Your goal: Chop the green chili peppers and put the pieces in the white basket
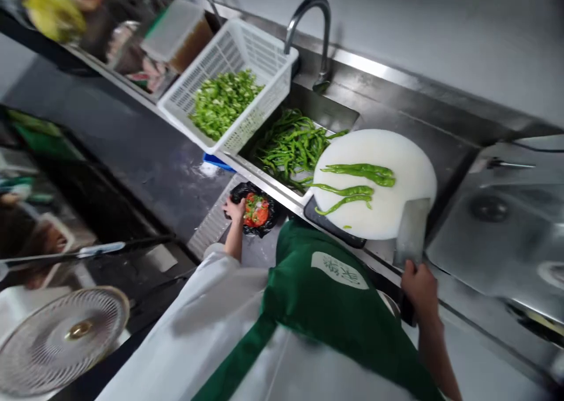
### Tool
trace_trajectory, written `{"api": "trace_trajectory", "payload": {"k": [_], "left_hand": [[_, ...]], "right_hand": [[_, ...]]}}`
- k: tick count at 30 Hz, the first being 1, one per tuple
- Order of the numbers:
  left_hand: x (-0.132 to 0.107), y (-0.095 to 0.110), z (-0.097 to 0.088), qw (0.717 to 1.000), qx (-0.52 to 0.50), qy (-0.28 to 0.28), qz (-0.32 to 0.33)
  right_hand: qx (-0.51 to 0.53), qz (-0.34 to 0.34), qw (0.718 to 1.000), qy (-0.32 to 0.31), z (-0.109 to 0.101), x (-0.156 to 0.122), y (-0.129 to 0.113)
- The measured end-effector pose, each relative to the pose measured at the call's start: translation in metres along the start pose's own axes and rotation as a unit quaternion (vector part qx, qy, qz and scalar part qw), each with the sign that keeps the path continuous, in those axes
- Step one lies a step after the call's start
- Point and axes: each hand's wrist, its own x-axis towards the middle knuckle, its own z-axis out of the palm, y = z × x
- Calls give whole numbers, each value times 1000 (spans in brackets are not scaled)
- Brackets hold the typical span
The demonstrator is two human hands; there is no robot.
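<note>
My right hand (420,289) is wrapped round the dark handle of a cleaver (413,228). The cleaver's broad blade overlaps the lower right edge of a round white cutting board (409,160). Several long green peppers (363,172) lie on that board, their tips to the left. Down to the left, my left hand (235,209) is at the edge of a bin lined with a black bag (264,229), fingers apart. Red and green vegetable scraps (256,210) fill the bag. Whole green peppers (295,145) are heaped in the sink beside the board.
A white plastic basket (271,93) of chopped green peppers (224,101) straddles the sink's left side. Behind stands a curved faucet (324,43). Another metal basin (497,225) lies to the right. A round fan (66,336) stands at lower left, and containers line the far-left counter.
</note>
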Motion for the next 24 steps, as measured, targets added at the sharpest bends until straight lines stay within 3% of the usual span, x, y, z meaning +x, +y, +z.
{"api": "trace_trajectory", "payload": {"k": [2,4,6,8,10,12,17,22,24], "left_hand": [[-12,23,33,996,-1,-25,89],[-44,54,76,958,-9,-148,245],[-86,86,120,869,26,-279,408],[-120,113,158,796,104,-303,514],[-138,133,187,752,187,-308,553],[-141,148,208,716,236,-329,569],[-138,175,244,633,246,-377,630],[-149,190,260,625,227,-331,669],[-150,193,263,643,211,-306,669]], "right_hand": [[-11,6,1000,6,-2,-1,-8],[-16,20,1000,8,-1,-1,-13],[-11,31,999,6,2,-3,-17],[-1,37,999,2,4,-6,-20],[4,46,999,0,6,-10,-22],[7,51,999,4,6,-13,-24],[4,52,998,29,-1,-8,-33],[-5,36,999,41,-16,22,-59],[-6,21,999,34,-21,35,-74]]}}
